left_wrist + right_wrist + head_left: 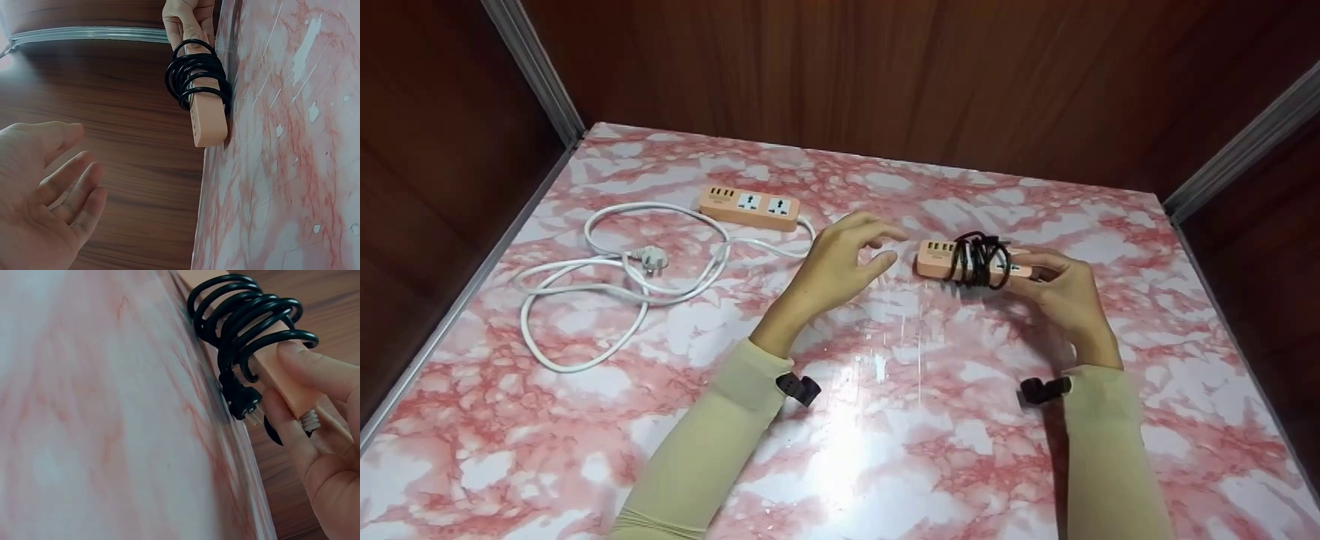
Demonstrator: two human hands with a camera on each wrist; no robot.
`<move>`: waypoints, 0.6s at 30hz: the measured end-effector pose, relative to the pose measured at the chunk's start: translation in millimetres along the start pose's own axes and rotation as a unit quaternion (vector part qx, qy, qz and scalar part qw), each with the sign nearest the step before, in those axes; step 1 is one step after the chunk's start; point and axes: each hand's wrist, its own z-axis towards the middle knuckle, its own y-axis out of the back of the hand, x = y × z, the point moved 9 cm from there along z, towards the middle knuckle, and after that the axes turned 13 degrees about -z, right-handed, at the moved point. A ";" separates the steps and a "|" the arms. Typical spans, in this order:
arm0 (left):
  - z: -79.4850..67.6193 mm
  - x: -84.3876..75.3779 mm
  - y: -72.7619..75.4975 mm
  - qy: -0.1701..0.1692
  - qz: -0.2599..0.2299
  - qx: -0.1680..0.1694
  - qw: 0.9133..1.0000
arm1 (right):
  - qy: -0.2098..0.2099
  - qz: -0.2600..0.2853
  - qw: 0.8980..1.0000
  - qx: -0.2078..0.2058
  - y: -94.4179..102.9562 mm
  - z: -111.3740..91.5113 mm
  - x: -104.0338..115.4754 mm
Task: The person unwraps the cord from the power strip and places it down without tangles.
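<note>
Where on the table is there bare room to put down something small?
Bare tabletop lies between the sleeves, in front of the black-corded power strip, and right of the right hand. The far left is crowded: white cord loops beside the other power strip.

Count two power strips: one far-left strip [750, 217], one right strip [933, 270]. Count one white cord [660, 301], one black cord [976, 259], two plugs [655, 259] [244, 399], two hands [840, 255] [1066, 291], two wrist cameras [808, 390] [1044, 389], one table [870, 450].
</note>
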 end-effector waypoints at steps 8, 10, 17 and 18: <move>0.6 -0.8 3.9 -0.006 -0.003 -0.007 1.000 | -0.002 0.151 0.988 -0.034 12.0 -4.2 7.4; 0.8 -1.0 5.1 -0.008 -0.007 -0.009 1.000 | 0.006 0.188 0.981 -0.046 16.5 -5.0 12.4; 1.0 -2.9 9.3 -0.017 -0.013 -0.016 1.000 | -0.001 0.227 0.972 -0.065 28.3 -9.2 32.4; 1.1 -3.4 10.1 -0.017 -0.011 -0.018 1.000 | 0.001 0.226 0.972 -0.066 29.6 -9.6 36.2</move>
